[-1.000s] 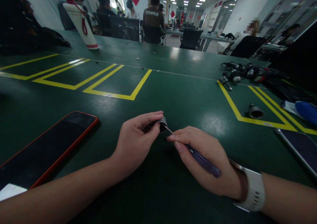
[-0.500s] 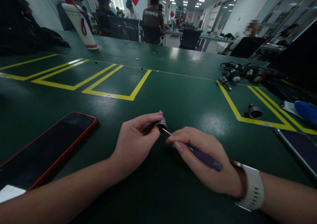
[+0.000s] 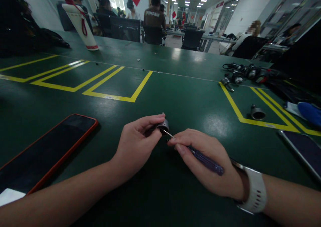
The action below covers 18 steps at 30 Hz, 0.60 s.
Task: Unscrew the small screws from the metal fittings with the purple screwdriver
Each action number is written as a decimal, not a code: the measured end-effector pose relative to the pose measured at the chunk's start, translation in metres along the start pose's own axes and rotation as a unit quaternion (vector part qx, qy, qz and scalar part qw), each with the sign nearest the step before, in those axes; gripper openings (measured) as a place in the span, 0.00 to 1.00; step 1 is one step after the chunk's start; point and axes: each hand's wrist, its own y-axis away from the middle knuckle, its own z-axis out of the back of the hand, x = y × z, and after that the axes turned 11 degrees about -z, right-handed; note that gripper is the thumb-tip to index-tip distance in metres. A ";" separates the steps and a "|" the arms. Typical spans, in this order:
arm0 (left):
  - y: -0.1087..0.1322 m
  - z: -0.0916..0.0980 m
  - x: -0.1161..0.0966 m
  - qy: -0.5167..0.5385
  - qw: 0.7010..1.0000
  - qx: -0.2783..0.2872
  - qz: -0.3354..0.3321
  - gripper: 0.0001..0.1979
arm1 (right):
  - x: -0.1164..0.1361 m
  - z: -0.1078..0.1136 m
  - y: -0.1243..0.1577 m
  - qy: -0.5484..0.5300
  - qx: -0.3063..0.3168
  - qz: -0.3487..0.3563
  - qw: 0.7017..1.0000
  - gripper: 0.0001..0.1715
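Between thumb and fingers, my left hand [image 3: 139, 143] grips a small grey metal cup-shaped part [image 3: 164, 125], its hollow end turned toward my right hand. Fingers cover much of that part. My right hand [image 3: 205, 156] is closed on a screwdriver [image 3: 207, 160] with a purple translucent handle. The thin shaft points up and left, and its tip goes into the mouth of the metal part; the tip itself is hidden inside. A small dark piece [image 3: 168, 140] shows by my right fingertips, too small to name.
A phone in a red case [image 3: 50, 150] lies at left, another phone [image 3: 302, 150] at right. A similar metal cup part [image 3: 257, 112] rests inside yellow tape [image 3: 265, 124]. Black cabled parts [image 3: 240, 74] are piled behind it. A white vase-like container [image 3: 81, 26] stands far left.
Both hands keep nearly the same pose, with the screwdriver still in the metal part. The view has shifted very slightly.
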 end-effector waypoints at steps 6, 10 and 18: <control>0.000 0.000 0.000 -0.006 1.000 0.010 -0.007 0.10 | 0.001 0.000 -0.001 0.016 -0.007 0.005 1.000 0.12; 0.000 0.002 0.000 -0.010 1.000 0.014 0.001 0.12 | 0.002 0.002 -0.001 0.001 -0.028 0.000 1.000 0.10; -0.004 0.006 0.004 -0.014 1.000 0.000 0.010 0.18 | -0.001 0.006 -0.001 -0.038 -0.085 -0.092 0.991 0.20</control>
